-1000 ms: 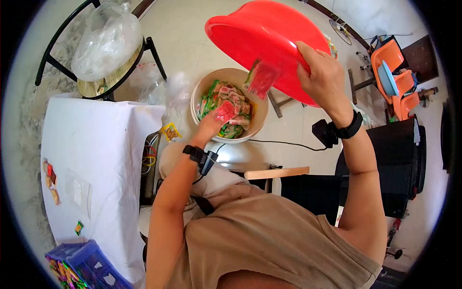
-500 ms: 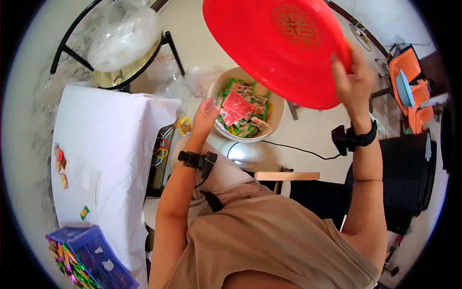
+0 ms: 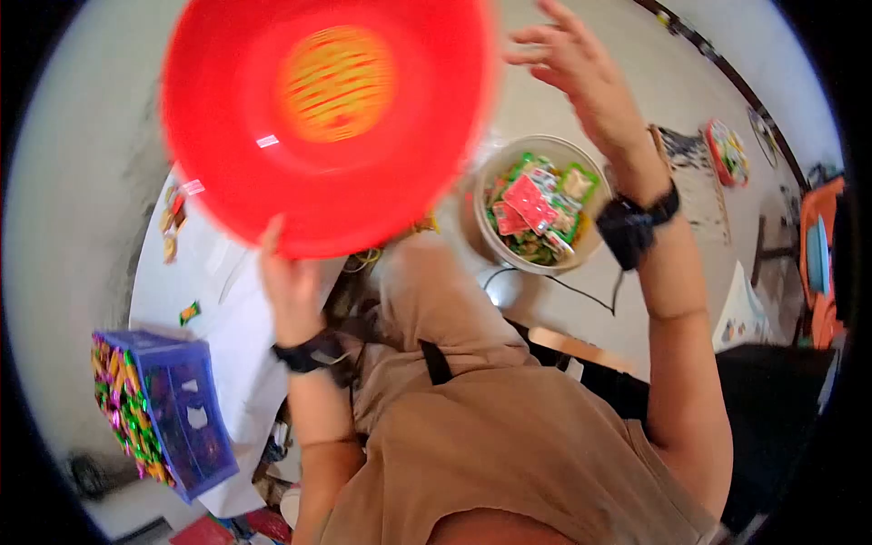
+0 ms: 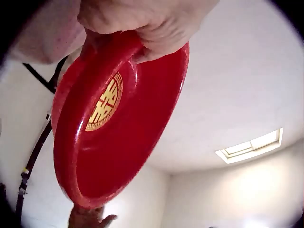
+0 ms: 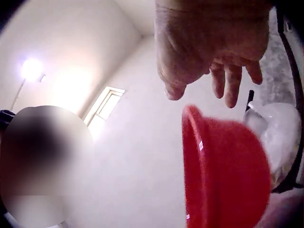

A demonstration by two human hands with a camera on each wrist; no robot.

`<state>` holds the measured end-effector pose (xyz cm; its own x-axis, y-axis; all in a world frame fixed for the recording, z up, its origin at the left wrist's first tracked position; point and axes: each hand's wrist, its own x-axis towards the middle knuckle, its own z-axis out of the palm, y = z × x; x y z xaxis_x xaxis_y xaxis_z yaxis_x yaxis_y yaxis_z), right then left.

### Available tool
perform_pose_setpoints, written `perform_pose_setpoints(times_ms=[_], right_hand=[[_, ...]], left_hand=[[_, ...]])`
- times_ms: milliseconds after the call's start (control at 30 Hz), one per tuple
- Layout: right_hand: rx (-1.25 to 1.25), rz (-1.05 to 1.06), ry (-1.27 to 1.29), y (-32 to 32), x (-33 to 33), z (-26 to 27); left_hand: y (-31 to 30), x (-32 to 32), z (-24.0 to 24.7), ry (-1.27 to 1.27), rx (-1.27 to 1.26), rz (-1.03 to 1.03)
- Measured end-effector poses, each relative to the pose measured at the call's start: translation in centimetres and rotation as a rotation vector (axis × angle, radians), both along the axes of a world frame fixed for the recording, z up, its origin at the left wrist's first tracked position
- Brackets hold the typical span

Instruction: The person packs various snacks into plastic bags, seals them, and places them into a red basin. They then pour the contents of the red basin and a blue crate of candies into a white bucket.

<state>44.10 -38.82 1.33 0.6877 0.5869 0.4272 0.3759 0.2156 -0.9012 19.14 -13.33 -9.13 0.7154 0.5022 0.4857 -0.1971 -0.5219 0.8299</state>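
Note:
A red plastic basin [image 3: 409, 173] with a gold emblem inside is tipped up at the upper left of the head view. My left hand [image 3: 292, 289] grips its near rim; in the left wrist view the thumb and fingers of that hand [image 4: 147, 23] close over the rim. My right hand [image 3: 581, 82] is raised to the right of the basin, fingers spread and holding nothing. The right wrist view shows it apart from the rim of the basin [image 5: 223, 161]. Below it stands a whitish bucket [image 3: 486, 222] filled with snack packets, red packets [image 3: 530, 203] on top.
On my left a table with a white cloth [image 3: 195, 263] bears a blue crate [image 3: 191, 409] of wrapped sweets and a few loose packets. A cable [image 3: 581, 295] runs over the floor beside the bucket. Orange chairs [image 3: 822, 313] stand far right.
The basin has passed from my right hand to my left and swung left, away from above the bucket. The red packet that was falling now lies in the bucket. The head view has shifted left.

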Motion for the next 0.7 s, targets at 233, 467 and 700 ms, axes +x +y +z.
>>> perform_pose_setpoints(times_ms=[233,467,700], right_hand=[[-0.583,-0.293,-0.093,2.9,6.4,-14.4],[-0.533,-0.913,0.538,16.8,-10.8,-36.5],[-1.024,-1.091,0.969,22.3,-28.6,-55.8]], left_hand=[[14.9,-11.2,-5.3,0.022,-0.386,0.249],[5.1,-29.1,-10.4,-0.098,-0.42,0.701],[5.8,-46.7,-25.4,0.324,0.369,0.534]])
